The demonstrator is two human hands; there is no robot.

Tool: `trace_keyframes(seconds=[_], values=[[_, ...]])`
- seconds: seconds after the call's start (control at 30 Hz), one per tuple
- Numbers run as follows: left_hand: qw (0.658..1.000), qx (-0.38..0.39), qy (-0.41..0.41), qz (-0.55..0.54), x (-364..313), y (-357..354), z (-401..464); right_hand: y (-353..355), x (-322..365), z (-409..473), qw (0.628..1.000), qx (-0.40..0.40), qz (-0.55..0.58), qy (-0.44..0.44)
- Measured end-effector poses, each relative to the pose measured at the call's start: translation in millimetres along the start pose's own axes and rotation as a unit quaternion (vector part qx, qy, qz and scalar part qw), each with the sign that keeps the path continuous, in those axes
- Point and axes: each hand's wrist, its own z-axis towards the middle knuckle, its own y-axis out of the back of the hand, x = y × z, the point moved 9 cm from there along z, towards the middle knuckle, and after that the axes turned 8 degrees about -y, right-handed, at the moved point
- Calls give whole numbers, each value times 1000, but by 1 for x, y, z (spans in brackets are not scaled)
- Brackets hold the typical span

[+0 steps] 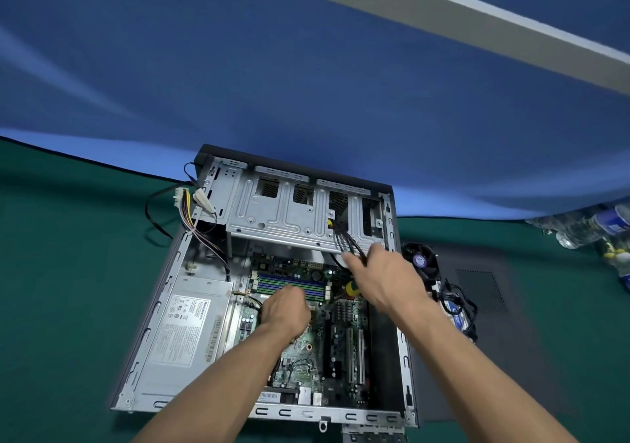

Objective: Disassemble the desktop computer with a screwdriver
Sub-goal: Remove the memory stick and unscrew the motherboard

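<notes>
The open desktop case [402,347] lies flat on the green table. Its green motherboard [303,357] is exposed. My left hand [286,309] is curled into a fist and presses down on the board just below the RAM slots [289,284]; whatever is under it is hidden. My right hand [385,279] reaches to the front edge of the metal drive cage [283,211], with its fingers closed around a black cable bundle [344,234] that comes out of the cage. A yellow rounded piece [353,289], possibly the screwdriver handle, shows under the right palm.
A grey power supply [184,326] fills the case's left side. Loose wires with white connectors [191,200] hang over the left wall. A removed fan [422,258], tangled cables and a black side panel [484,306] lie to the right. Plastic bottles [586,228] stand at the far right.
</notes>
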Motion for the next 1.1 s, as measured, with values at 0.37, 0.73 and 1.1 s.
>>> trace_keyframes(seconds=[0.37, 0.73, 1.1], values=[[1000, -11, -22, 12, -8, 5, -5, -4, -2, -4, 999, -25, 31, -3], [967, 58, -146, 202, -42, -11, -5, -5, -16, -11, 998, -39, 38, -10], [959, 51, -117, 252, -45, -7, -1, -8, -18, -13, 997, -48, 66, -6]])
